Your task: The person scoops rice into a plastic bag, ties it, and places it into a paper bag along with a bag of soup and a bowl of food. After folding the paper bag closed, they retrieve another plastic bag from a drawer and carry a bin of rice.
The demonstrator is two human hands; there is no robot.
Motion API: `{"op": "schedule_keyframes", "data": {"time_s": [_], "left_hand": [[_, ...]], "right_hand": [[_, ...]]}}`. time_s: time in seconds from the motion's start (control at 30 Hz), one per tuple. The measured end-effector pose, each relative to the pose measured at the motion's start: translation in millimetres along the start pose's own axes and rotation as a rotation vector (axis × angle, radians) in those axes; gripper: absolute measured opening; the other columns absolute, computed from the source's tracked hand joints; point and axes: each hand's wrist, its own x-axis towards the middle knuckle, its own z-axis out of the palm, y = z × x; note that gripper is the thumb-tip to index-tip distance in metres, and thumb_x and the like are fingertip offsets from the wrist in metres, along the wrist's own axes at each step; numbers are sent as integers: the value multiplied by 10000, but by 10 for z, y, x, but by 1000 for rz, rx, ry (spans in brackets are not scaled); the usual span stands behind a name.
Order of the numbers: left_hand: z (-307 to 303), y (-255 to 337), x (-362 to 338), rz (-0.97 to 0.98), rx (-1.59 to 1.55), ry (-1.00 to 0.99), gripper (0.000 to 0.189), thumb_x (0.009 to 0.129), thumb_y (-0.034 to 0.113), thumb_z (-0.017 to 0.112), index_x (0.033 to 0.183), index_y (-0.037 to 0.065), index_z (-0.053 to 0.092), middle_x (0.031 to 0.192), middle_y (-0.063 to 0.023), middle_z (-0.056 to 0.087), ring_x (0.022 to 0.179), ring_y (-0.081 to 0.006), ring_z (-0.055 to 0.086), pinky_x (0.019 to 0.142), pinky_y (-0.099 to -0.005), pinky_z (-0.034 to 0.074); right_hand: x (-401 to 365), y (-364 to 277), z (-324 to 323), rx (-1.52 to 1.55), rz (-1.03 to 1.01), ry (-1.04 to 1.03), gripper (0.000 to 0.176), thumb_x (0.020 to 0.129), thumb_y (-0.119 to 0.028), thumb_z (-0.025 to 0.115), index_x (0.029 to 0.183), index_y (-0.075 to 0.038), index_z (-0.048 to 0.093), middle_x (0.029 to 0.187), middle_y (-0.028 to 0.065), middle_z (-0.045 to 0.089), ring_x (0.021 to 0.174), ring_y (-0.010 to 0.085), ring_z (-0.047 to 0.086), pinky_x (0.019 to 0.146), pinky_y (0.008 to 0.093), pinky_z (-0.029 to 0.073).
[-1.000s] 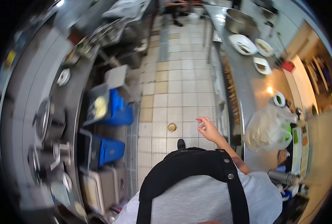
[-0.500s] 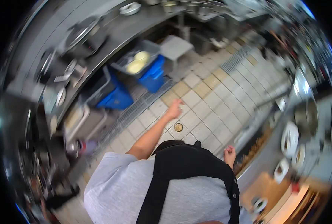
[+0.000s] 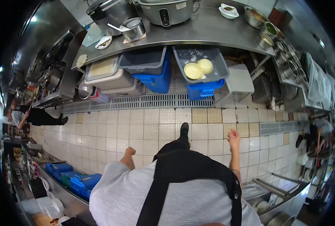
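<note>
Head view, left to right. At the far left a co-worker (image 3: 32,116) bends at a side counter, well apart from the wearer. Blue crates (image 3: 75,180) sit under the near shelf at lower left.

Left hand (image 3: 129,151): fingers closed into a fist that grips nothing. It hangs over the tiled floor (image 3: 137,132) and touches no object.

Shoe (image 3: 183,130): the thing nearest both hands. It stands on the floor between them, just ahead of the black apron (image 3: 190,169).

Beyond the shoe a drain grate (image 3: 148,101) runs along the foot of the steel counter (image 3: 212,32). Under the counter a grey tub (image 3: 221,71) rests on a blue bin (image 3: 203,91). Two yellow bowls (image 3: 194,70) lie side by side in the tub. A rice cooker (image 3: 167,11) stands on the counter.

Right hand (image 3: 234,135): fingers loosely curled rather than clenched, holding nothing. It is raised over the floor to the right of the shoe, clear of any surface.

At the far right a second co-worker (image 3: 319,130) stoops by the equipment.
</note>
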Motion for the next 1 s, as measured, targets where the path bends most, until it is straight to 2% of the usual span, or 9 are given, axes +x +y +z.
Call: {"op": "schedule_keyframes", "data": {"time_s": [0.1, 0.23, 0.27, 0.33, 0.37, 0.6, 0.7, 0.87, 1.0], "left_hand": [[-365, 319, -289, 40, -165, 11, 250, 775, 187, 526, 847, 18, 695, 918, -190, 681, 828, -333, 671, 781, -392, 536], [-392, 1220, 251, 809, 369, 136, 268, 773, 205, 488, 758, -1, 659, 906, -257, 644, 884, -401, 620, 785, -483, 496], [-625, 1717, -180, 449, -217, 94, 295, 789, 222, 480, 774, -15, 655, 937, -257, 642, 903, -427, 607, 807, -486, 488], [-388, 2322, 274, 843, -176, 242, 257, 803, 205, 542, 915, -3, 642, 982, -245, 640, 948, -422, 602, 832, -469, 488], [-1099, 2860, -682, 676, -394, 162, 239, 825, 210, 574, 972, 32, 638, 961, -194, 662, 918, -350, 625, 799, -427, 504], [-2061, 4480, -891, 778, -768, 103, 278, 848, 191, 617, 1070, 25, 597, 951, -120, 659, 823, -222, 627, 765, -324, 501], [-2165, 4758, -774, 649, -789, 200, 301, 841, 205, 623, 1077, 20, 593, 935, -127, 661, 842, -246, 631, 781, -337, 499], [-2343, 5056, -512, 490, -899, 216, 290, 853, 206, 613, 1076, 23, 583, 903, -101, 656, 837, -201, 616, 766, -315, 483], [-2523, 5399, -499, 398, -1033, 161, 327, 850, 202, 620, 1081, -22, 559, 919, -148, 652, 857, -232, 624, 772, -341, 479]], "right_hand": [[682, -491, 945, -77, 12, -146, 264, 872, -207, 633, 1109, -91, 611, 885, 8, 619, 747, 93, 569, 585, 242, 477], [1623, -1127, 1969, -453, -471, -328, 282, 782, -185, 686, 1002, -16, 635, 877, 133, 646, 820, 259, 627, 740, 347, 496], [1859, -1332, 2143, -508, -522, -324, 274, 762, -160, 687, 989, -16, 635, 880, 142, 638, 819, 282, 625, 748, 356, 499], [2346, -1540, 2449, -601, -668, -334, 300, 728, -126, 708, 1001, -22, 638, 930, 148, 631, 875, 299, 622, 778, 375, 503], [2605, -1567, 2585, -635, -770, -343, 336, 715, -117, 729, 1027, -30, 641, 977, 146, 631, 931, 294, 621, 799, 384, 504], [3611, -1303, 3352, -1267, -928, -508, 378, 699, -176, 724, 1064, -125, 641, 1138, 61, 618, 1089, 257, 572, 908, 499, 430], [3989, -1173, 3441, -1382, -773, -777, 288, 779, -183, 667, 1061, -129, 651, 1025, 80, 668, 1034, 243, 611, 910, 507, 414], [4061, -1568, 2933, -308, -501, -531, 227, 933, -156, 526, 1103, -35, 618, 1013, 119, 667, 939, 240, 628, 844, 281, 456], [4139, -2232, 2229, 549, 456, -768, 283, 997, -175, 420, 1237, -48, 501, 1197, 70, 584, 1095, 205, 567, 911, 392, 466]]}}
